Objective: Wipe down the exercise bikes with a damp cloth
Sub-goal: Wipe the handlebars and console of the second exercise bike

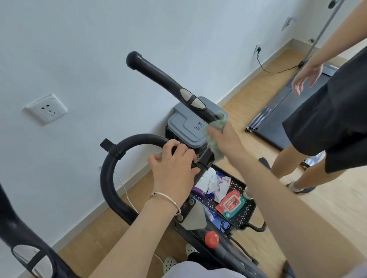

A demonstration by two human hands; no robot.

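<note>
Reaching out over a grey-clad lap (pixel 194 277), curling the left hand (pixel 173 163) round the bike's looped black bar (pixel 109 172); clutching a green cloth (pixel 214 145) in the right hand (pixel 225 136) and pressing it against the foot of the long grip (pixel 158 75) (just below its silver pad (pixel 191 99)).

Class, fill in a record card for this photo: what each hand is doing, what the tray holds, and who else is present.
Left hand: grips the curved black foam handlebar loop
Right hand: holds a fluffy green cloth against the straight black handlebar arm
Tray: black perforated metal tray holds a red wipes packet
Other person: stands by the dark treadmill
</note>
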